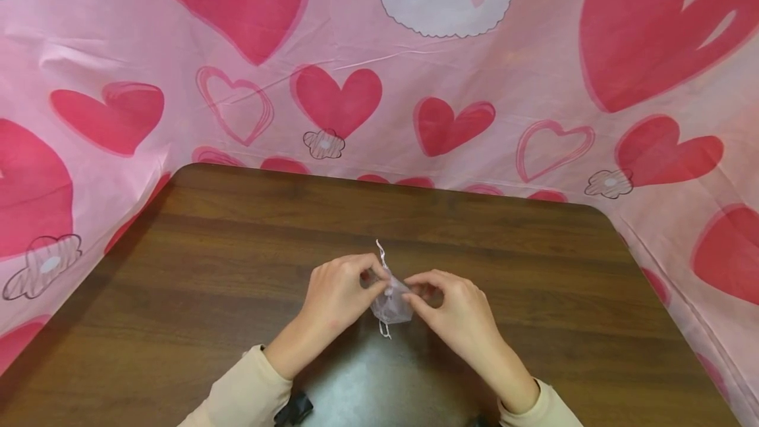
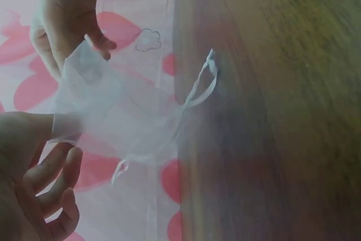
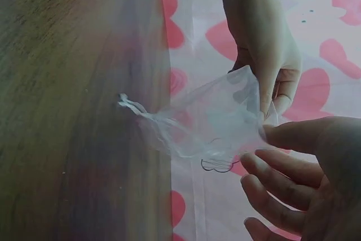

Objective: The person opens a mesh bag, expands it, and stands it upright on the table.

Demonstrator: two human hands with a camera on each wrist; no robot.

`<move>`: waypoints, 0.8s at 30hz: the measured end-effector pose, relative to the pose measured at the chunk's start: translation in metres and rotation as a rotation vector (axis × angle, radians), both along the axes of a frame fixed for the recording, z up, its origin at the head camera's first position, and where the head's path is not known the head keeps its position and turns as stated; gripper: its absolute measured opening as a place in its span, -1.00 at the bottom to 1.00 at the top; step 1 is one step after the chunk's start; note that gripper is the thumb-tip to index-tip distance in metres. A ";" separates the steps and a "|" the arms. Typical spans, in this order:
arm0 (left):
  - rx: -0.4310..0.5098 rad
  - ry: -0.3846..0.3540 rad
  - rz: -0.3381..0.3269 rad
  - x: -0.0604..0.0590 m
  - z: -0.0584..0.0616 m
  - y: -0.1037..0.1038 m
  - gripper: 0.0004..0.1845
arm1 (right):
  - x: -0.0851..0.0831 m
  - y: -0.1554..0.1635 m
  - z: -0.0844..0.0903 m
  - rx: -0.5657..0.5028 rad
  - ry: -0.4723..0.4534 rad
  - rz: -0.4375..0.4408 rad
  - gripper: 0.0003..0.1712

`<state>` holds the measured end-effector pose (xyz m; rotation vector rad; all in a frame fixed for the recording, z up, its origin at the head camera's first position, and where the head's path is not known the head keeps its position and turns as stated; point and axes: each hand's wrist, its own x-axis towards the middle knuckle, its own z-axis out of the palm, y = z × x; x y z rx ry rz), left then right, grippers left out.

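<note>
A small sheer white drawstring bag (image 1: 396, 308) is held up between my two hands over the table. My left hand (image 1: 340, 290) pinches one edge of it between thumb and forefinger. On the other side, the thumb and forefinger of my right hand (image 1: 464, 307) pinch another edge. White cords stick out from the bag, one toward the back and a looped one (image 1: 385, 329) toward the front. In the left wrist view, a knotted cord (image 2: 210, 71) hangs from the gathered end. Through the thin fabric (image 3: 217, 105) the pink pattern behind shows.
Under the hands lies a dark brown wooden table (image 1: 237, 236) with rounded far corners. A pink cloth backdrop (image 1: 379, 38) with red hearts surrounds its back and sides. Near the left sleeve (image 1: 249, 391) a black object (image 1: 294, 410) shows at the front.
</note>
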<state>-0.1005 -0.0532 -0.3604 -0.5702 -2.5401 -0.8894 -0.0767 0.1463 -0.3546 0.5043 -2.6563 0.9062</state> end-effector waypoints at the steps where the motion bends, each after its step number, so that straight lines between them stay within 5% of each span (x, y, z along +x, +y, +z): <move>1: 0.005 -0.004 0.002 0.000 0.000 0.000 -0.76 | 0.000 0.000 0.000 0.010 -0.014 -0.011 -0.79; 12: 0.054 -0.033 -0.056 0.000 -0.005 0.004 -0.72 | 0.001 0.000 -0.001 0.008 0.011 -0.031 -0.80; 24: -0.054 -0.006 -0.093 0.003 -0.005 0.004 -0.78 | -0.008 0.006 -0.002 0.012 0.059 -0.072 -0.73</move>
